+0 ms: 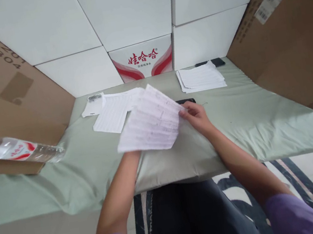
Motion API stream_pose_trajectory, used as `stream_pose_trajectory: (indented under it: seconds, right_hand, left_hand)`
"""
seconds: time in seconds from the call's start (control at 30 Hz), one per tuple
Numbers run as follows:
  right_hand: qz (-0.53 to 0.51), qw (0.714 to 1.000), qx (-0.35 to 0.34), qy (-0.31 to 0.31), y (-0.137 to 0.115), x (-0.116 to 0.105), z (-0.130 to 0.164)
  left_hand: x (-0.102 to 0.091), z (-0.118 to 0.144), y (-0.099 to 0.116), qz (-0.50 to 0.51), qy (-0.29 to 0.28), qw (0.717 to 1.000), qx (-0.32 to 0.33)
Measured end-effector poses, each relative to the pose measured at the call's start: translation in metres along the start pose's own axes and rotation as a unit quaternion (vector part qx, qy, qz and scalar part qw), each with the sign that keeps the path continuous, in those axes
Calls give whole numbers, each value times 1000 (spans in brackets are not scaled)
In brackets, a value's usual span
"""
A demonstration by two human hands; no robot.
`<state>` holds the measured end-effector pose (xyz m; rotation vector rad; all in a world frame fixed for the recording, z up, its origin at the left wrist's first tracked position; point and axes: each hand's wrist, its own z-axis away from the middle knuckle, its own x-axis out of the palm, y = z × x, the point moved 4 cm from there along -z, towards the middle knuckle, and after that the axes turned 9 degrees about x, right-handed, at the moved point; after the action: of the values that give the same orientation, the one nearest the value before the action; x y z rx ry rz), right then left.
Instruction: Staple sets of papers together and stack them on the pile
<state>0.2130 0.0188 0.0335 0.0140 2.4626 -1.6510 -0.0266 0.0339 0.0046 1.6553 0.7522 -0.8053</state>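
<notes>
Paper (153,123) held over the green cloth (235,128), right hand (196,116) pinching its right edge.
From my remote seat, I judge it light, floppy and easily creased, best taken gently by opposite edges. The left forearm (123,195) runs under it; the left hand is hidden, so I can't tell its grip. Loose sheets (112,118) lie beyond, toward the left.

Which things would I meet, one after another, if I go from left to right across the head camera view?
Water bottle → held paper → paper stack → right-hand cardboard box.
</notes>
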Motion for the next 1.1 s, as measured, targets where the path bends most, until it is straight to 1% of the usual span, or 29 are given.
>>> stream_pose_trajectory:
  seconds: [0.03, 0.07, 0.1, 0.13, 0.17, 0.2, 0.23, 0.27, 0.3, 0.33, 0.4, 0.43, 0.47, 0.5, 0.57, 0.63, 0.7, 0.77, 0.83, 0.9, 1.0, 1.1]
  right_hand:
    - [32, 999, -5, 30, 0, -7, -2]
    - [70, 996, -14, 48, -2, -15, -3]
    - [109, 992, -26, 57, -4, -21, -5]
    - [144, 987, -37, 56, -7, -26, -7]
    - [170, 983, -47, 49, -10, -30, -8]
    - [186, 981, -53, 35, -13, -33, -9]
    - [191, 980, -58, 20, -15, -33, -10]
    - [189, 980, -59, 11, -16, -33, -10]
    - [179, 982, -56, 16, -17, -33, -10]
    - [162, 985, -46, 34, -16, -33, -10]
    - [103, 991, -6, 90, -8, -32, -12]
    - [62, 992, 25, 109, -1, -31, -13]
    - [18, 992, 60, 110, 7, -29, -15]
    - [-23, 991, 94, 94, 15, -25, -16]
    - [-81, 985, 140, 52, 28, -19, -18]
    - [-93, 984, 143, 46, 31, -17, -18]
    - [-70, 989, 115, 66, 27, -20, -15]
    - [-40, 993, 83, 72, 20, -23, -12]
    - [-21, 996, 59, 62, 13, -25, -9]
    - [-10, 997, 50, 50, 9, -24, -7]
    - [-14, 998, 58, 18, 8, -16, -7]
    - [-42, 997, 67, -11, 10, -6, -8]
  left_hand:
    - [-7, -4, -4, 34, 19, 999, 5]
    - [-12, -8, -9, 108, 26, 994, 8]
    - [-17, -11, -14, 206, 24, 978, 11]
    - [-22, -15, -17, 302, 20, 953, 19]
    - [-25, -17, -19, 389, 11, 921, 29]
    - [-26, -19, -19, 454, -1, 890, 41]
    - [-26, -19, -18, 489, -12, 871, 55]
    - [-25, -20, -17, 505, -13, 861, 65]
    - [-23, -20, -15, 509, -4, 858, 72]
    - [-19, -20, -14, 507, 15, 858, 74]
    - [-13, -21, -12, 500, 78, 859, 73]
    - [-10, -21, -12, 498, 114, 857, 73]
    - [-7, -22, -12, 498, 147, 852, 73]
    - [-5, -22, -12, 498, 174, 846, 75]
    - [-1, -22, -12, 502, 203, 837, 83]
    - [2, -21, -10, 503, 206, 834, 94]
    - [4, -20, -8, 497, 200, 839, 99]
    - [5, -19, -7, 486, 194, 847, 92]
    - [4, -18, -5, 479, 186, 854, 83]
    - [3, -17, -3, 477, 176, 857, 80]
    - [2, -14, 2, 467, 167, 865, 78]
    - [3, -11, 8, 448, 152, 877, 81]
